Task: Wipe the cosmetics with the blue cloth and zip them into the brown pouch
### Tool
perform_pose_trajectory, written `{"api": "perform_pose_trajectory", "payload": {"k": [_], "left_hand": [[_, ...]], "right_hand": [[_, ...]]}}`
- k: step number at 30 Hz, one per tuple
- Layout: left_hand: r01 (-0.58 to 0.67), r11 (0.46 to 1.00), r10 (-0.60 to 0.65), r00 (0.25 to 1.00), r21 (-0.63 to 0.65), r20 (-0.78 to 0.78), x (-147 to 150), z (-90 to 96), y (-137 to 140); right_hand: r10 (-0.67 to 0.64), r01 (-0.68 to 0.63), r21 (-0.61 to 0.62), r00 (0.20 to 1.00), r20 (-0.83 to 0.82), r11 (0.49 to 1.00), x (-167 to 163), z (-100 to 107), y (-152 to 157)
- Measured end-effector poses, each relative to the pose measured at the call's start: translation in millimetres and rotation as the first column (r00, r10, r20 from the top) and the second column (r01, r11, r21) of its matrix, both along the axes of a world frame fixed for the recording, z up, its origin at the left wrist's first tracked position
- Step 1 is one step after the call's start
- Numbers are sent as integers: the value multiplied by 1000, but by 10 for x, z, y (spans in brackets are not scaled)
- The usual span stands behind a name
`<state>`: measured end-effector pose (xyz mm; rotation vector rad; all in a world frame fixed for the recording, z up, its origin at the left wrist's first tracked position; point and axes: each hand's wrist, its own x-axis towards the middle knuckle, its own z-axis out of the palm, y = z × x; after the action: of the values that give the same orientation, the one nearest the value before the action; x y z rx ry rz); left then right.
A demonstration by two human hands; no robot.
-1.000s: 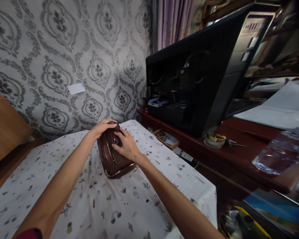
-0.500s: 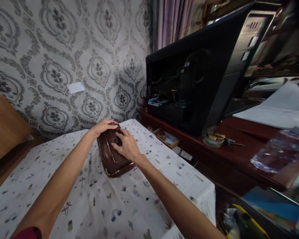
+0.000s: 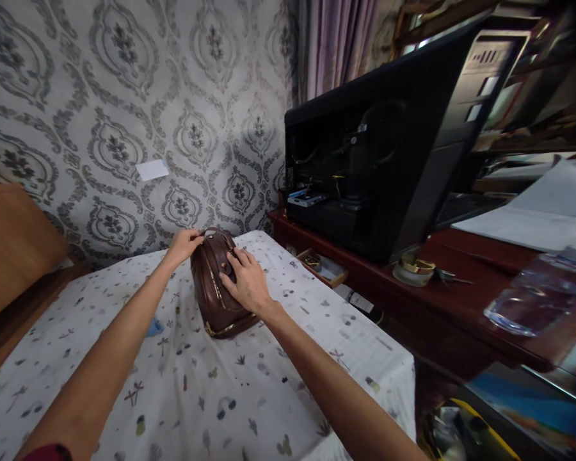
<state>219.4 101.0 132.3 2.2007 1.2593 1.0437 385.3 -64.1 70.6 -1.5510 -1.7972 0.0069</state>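
Observation:
A brown leather bag (image 3: 211, 282) with gold zips and a small loop handle on top stands on the white printed bedsheet (image 3: 249, 397). At its upper left edge my left hand (image 3: 185, 246) has its fingers pinched together against the leather. Whatever small part they hold there is too small to make out. My right hand (image 3: 247, 278) lies on the front of the bag, fingers spread, close to a small round fitting. A small blue item (image 3: 154, 327) is partly hidden by my left forearm.
Right of the bed, a dark red desk (image 3: 465, 301) carries a black computer case (image 3: 365, 153), a tape roll (image 3: 413, 269), papers (image 3: 532, 205) and a clear plastic bottle (image 3: 528, 294). A small drawer (image 3: 324, 269) juts out toward the bed. A wooden board (image 3: 19, 250) stands left.
My left hand has moved left off the bag's top to its upper left edge, uncovering the loop handle. My right hand stays on the front. The blue item now shows.

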Motion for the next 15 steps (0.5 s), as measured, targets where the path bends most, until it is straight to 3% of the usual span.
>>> {"api": "perform_pose_trajectory", "payload": {"k": [7,15], "left_hand": [[-134,991,134,990,18,36,77,-69,26],[-68,992,84,983,-103,162,41,-156,-79]], "right_hand": [[-1,1,-11,1000,7,1000,3,-9,5],[8,-8,-5,1000,-9,1000,6,-33,20]]}}
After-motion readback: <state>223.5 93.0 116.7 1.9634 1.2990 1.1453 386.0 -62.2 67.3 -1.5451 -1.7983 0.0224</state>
